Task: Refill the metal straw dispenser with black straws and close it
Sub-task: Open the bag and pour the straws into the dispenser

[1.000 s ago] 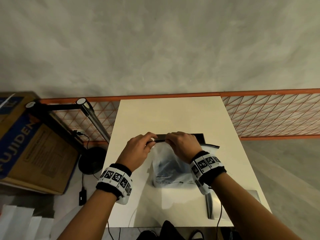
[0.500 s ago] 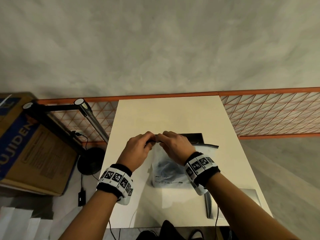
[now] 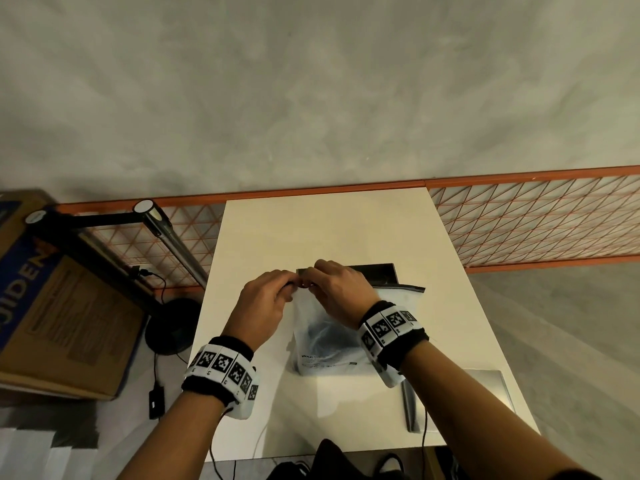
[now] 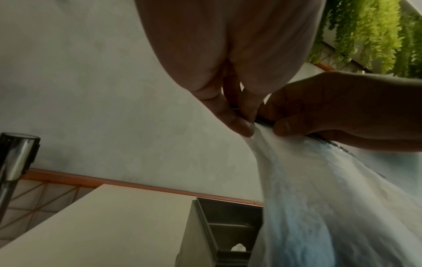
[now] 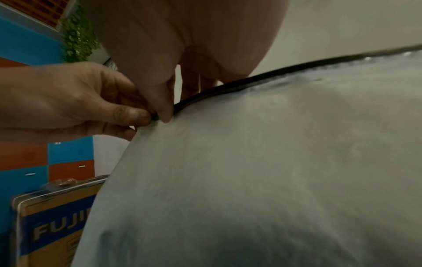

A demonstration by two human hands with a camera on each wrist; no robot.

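Observation:
A translucent zip bag [image 3: 394, 299] [image 4: 319, 198] [image 5: 251, 171] stands on the white table [image 3: 311, 230], with dark straws [image 3: 322, 336] dimly visible inside. Both hands meet at the left end of its black zip strip [image 5: 274, 72]. My left hand [image 3: 266, 299] [image 4: 244, 115] pinches that corner between thumb and fingers. My right hand [image 3: 339, 289] [image 5: 164, 108] pinches the strip right beside it. Behind the bag stands the open metal straw dispenser [image 3: 377, 273] [image 4: 228, 225], partly hidden. A flat metal lid [image 3: 478, 393] lies at the table's near right.
A cardboard box [image 3: 62, 306] [image 5: 52, 225] and a black stand with a metal pole [image 3: 173, 244] are left of the table. An orange wire fence [image 3: 536, 220] runs behind it. Cables hang at the table's near edge.
My right hand has slid left along the zip strip until it meets my left hand at the corner. The bag's top has shifted slightly left with it.

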